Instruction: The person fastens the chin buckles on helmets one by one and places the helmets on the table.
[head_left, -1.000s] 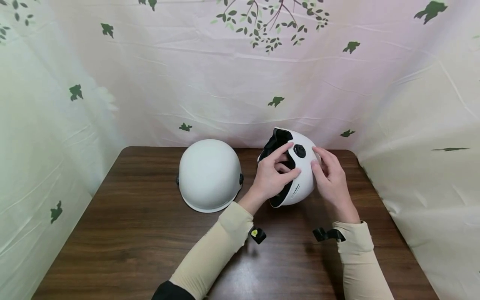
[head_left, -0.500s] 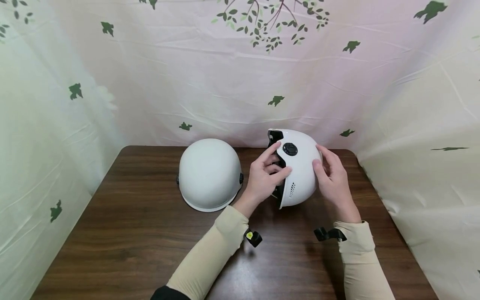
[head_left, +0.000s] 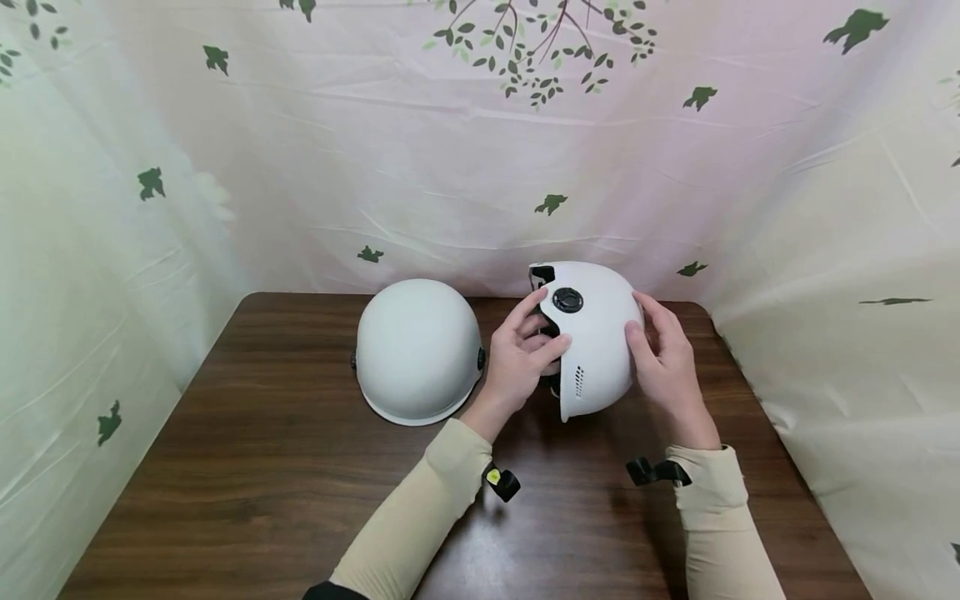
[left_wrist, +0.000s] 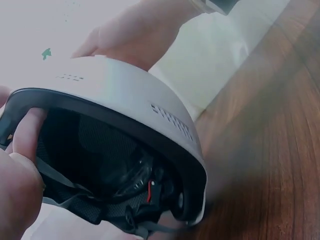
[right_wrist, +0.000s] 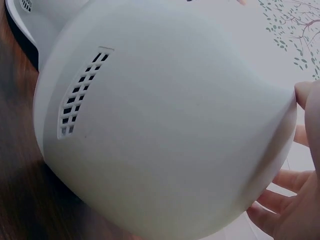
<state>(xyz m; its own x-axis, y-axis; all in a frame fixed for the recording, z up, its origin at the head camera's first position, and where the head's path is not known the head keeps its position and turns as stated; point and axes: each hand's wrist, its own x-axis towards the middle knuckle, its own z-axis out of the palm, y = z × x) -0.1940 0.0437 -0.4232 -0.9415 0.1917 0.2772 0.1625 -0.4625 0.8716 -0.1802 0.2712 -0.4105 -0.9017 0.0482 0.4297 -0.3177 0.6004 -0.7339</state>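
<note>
A white helmet [head_left: 600, 342] with a round black vent lies tipped on its side, its opening towards the left. My left hand [head_left: 513, 360] grips the helmet's rim, thumb outside and fingers reaching inside. My right hand [head_left: 666, 367] holds the crown from the right; its fingers and thumb curve against the shell in the right wrist view. Inside, the left wrist view shows dark padding [left_wrist: 100, 145], grey straps [left_wrist: 60, 177] and a small red mark near the lower edge. A second white helmet [head_left: 420, 350] stands dome up to the left, touched by neither hand.
The dark wooden table [head_left: 247, 467] carries both helmets near its back edge. A pale curtain [head_left: 450, 183] with printed leaves and birds hangs close behind and along both sides. Black straps [head_left: 656, 471] are on the wrists.
The tipped helmet has turned, so more of its outer shell and less of its opening shows. My left hand has shifted left with the rim; the right hand has barely moved.
</note>
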